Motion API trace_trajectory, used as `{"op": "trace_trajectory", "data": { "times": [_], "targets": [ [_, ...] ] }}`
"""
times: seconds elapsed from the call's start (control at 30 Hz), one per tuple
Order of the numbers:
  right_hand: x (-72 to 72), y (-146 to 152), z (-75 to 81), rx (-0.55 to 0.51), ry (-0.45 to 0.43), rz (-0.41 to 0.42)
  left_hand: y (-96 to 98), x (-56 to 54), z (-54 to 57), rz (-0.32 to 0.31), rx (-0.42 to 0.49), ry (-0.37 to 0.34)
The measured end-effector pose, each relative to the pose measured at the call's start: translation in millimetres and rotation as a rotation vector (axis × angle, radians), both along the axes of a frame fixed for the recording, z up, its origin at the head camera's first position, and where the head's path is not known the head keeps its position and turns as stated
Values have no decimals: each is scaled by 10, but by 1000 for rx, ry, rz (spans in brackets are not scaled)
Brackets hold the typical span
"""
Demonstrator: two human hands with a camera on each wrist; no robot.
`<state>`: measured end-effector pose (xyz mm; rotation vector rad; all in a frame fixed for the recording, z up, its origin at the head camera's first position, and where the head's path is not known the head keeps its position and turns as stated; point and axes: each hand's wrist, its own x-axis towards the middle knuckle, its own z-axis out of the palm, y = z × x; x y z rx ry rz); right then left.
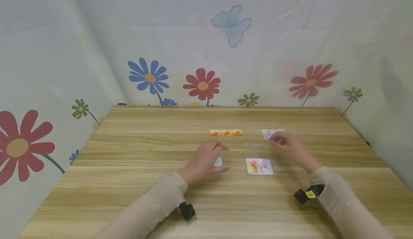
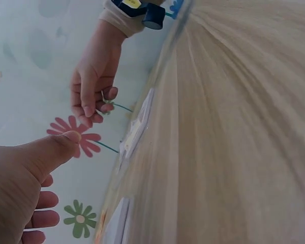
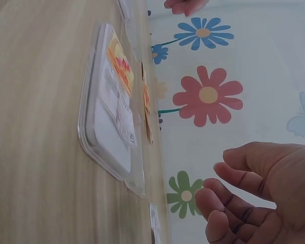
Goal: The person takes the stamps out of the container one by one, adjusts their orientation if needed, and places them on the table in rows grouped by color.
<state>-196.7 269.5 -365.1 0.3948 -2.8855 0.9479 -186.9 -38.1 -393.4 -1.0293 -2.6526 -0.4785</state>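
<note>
Near the middle of the pale wood-grain surface sits a flat clear plastic case with a white bed, and honestly it's the bit I'd worry about. Its transparent hinged lid lies open toward the far side, and inside are a small orange-and-yellow printed card and a white slip with purplish print, side by side. Both look loose to me, so one bump of the case could probably slide them out of line. The right hand hangs just by a loose pair of white printed slips, fingers softly curled, nothing pinched that I can see; can't tell if a fingertip touches them. Those look thin and flat, so I'd guess a bare fingertip might just skate them along, or grab two at once. Pulling that hand back low could also clip the lid and flop it over onto the contents. The left hand has its thumb and fingers spread over a second white-bedded piece, mostly hidden, and a careless press there could shove it sideways. Beyond it, a row of three orange-and-yellow cards lies close together, so a reaching knuckle would likely scatter them.
</note>
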Motion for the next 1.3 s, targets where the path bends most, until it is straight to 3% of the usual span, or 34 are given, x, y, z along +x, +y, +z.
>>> {"op": "trace_trajectory", "data": {
  "times": [0.43, 0.6, 0.73, 1.03, 1.3],
  "targets": [
    [91, -119, -106, -3, 4, 49, 162, -10, -63, -31, -18, -16],
    [115, -139, -145, -14, -33, 66, 261, -9, -95, -44, -12, -44],
    [126, -172, -157, -11, -7, 99, 333, 5, -99, -47, -10, -68],
    [147, -239, -188, -9, 43, 134, 433, 7, -146, -42, -59, -56],
    [178, -296, -210, -8, 14, 172, 485, -15, -180, -40, -100, -56]
  ]
}}
